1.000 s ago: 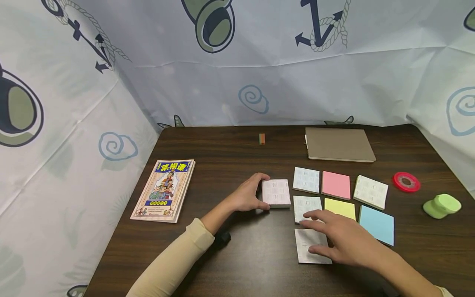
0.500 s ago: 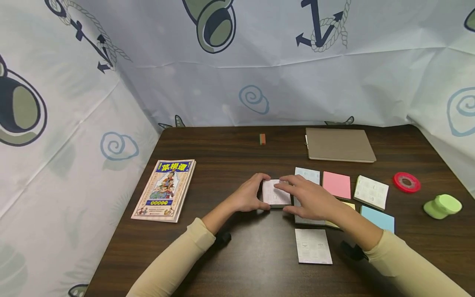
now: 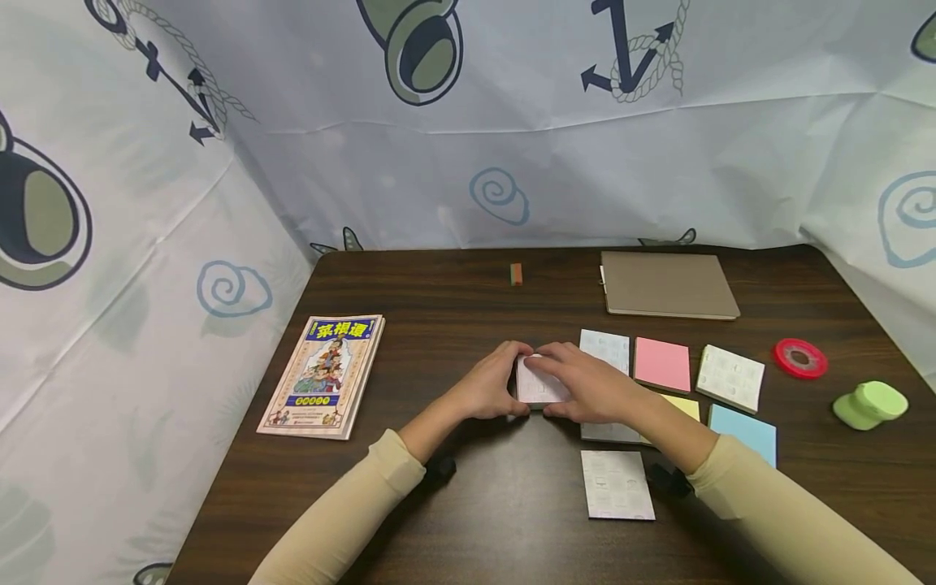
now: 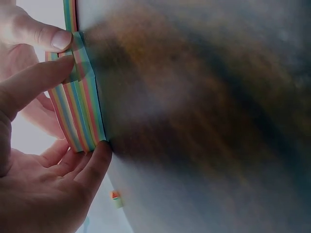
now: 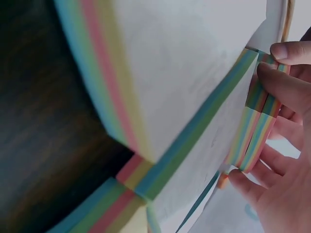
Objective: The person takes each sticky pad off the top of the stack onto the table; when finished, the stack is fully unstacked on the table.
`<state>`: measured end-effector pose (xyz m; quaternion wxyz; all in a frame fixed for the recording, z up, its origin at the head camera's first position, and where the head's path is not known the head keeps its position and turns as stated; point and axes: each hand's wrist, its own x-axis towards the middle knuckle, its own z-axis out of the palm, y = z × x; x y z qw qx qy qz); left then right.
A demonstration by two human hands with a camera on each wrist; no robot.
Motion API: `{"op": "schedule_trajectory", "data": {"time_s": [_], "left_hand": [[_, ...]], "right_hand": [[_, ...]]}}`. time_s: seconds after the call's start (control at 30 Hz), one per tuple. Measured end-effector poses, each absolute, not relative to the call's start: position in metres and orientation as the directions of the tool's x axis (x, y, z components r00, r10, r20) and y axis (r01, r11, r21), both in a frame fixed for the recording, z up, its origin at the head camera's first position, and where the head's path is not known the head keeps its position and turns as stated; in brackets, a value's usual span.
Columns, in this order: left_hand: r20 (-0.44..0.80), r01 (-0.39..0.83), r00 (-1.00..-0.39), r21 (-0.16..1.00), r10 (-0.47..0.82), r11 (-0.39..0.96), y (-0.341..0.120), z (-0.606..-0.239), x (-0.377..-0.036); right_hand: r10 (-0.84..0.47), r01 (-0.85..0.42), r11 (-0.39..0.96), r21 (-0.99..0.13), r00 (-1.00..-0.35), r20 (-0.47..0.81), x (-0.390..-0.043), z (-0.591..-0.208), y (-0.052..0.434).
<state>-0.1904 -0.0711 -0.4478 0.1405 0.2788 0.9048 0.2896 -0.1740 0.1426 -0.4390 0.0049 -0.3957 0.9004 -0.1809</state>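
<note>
Between my hands on the dark table lies a stack of sticky note pads, its top sheet pale with faint printing. My left hand grips the stack's left side, thumb at the near edge and fingers at the far one. From the right, my right hand holds the same stack, with thumb and fingers at the opposite corners. Both wrist views show the stack's rainbow-striped sides, with thumbs close together along one side. Under the right forearm, a yellow pad and a pale pad are partly hidden.
Around them lie a white pad, a pink pad, a blue pad and another white pad. A notebook, red tape roll and green object stand farther right and back. A book lies left.
My right hand has moved left from over the lower white pads to the stack and closed on its right side. The left hand has stayed on the stack.
</note>
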Motion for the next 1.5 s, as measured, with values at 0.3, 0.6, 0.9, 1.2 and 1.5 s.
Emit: {"op": "schedule_trajectory", "data": {"time_s": [0.3,0.6,0.9,1.2,1.5], "left_hand": [[-0.076,0.43,-0.808,0.602,0.584,0.673,-0.072,-0.449,-0.191],[-0.05,0.456,-0.803,0.592,0.594,0.665,-0.071,-0.448,-0.191],[-0.061,0.452,-0.803,0.586,0.593,0.673,-0.069,-0.448,-0.19],[-0.069,0.438,-0.808,0.595,0.586,0.674,-0.072,-0.449,-0.19],[-0.071,0.442,-0.804,0.592,0.59,0.674,-0.07,-0.448,-0.19]], "right_hand": [[-0.695,-0.684,0.631,-0.367,-0.708,0.125,-0.174,-0.434,0.146],[-0.642,-0.634,0.679,-0.371,-0.757,0.119,-0.147,-0.417,0.178],[-0.622,-0.669,0.67,-0.323,-0.743,0.25,-0.092,-0.421,0.242],[-0.568,-0.593,0.729,-0.342,-0.803,0.183,-0.045,-0.44,0.284],[-0.618,-0.658,0.689,-0.303,-0.752,0.229,-0.032,-0.457,0.291]]}}
